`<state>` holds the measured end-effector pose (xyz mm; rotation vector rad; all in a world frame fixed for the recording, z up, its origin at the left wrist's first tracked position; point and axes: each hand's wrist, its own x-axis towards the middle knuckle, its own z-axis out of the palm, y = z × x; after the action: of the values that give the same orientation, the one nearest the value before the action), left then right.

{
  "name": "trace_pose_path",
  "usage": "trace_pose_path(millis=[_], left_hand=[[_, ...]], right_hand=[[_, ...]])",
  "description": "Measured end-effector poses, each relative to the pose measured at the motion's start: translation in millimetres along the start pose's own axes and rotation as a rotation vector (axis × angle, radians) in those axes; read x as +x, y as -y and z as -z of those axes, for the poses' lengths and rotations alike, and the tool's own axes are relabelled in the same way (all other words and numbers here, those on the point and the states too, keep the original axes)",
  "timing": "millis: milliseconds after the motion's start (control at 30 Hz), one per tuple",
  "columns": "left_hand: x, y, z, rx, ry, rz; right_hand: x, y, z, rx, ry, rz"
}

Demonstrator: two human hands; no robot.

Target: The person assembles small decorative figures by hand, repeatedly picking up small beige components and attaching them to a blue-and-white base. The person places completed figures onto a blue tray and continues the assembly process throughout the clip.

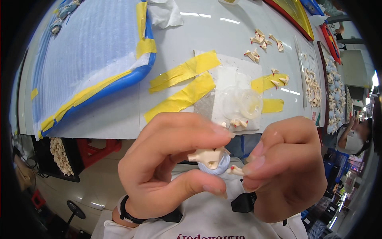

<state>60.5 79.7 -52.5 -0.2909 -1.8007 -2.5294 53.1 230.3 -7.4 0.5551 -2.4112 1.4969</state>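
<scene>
My left hand [171,155] pinches a small cream and pale blue figurine part [213,158] between thumb and fingers, just off the table's near edge. A small hole shows in its cream face. Close on its right, my right hand [288,167] grips a tiny cream piece with a red tip [235,170] between thumb and fingertips. The red tip points at the figurine part; whether they touch I cannot tell. Beyond my hands, a clear round plastic dish [240,102] sits on a white sheet [234,73], with a few similar red-tipped pieces [238,122] by it.
Yellow tape strips [181,91] hold the sheet to the white table [175,44]. At left lies a blue tray [139,75] lined with white foam. More cream pieces [260,40] are scattered at the far right. Below left, a black crate [71,159] holds cream parts. Another person [354,135] sits at right.
</scene>
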Motion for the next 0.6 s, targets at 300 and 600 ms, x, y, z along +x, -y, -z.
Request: trace_pose_path(millis=[300, 600], left_hand=[[-6, -3, 4, 0.146, 0.047, -0.100], [-11, -13, 9, 0.385, 0.098, -0.158]], right_hand=[[-8, -6, -6, 0.021, -0.068, 0.060], [19, 7, 7, -0.285, 0.268, 0.350]])
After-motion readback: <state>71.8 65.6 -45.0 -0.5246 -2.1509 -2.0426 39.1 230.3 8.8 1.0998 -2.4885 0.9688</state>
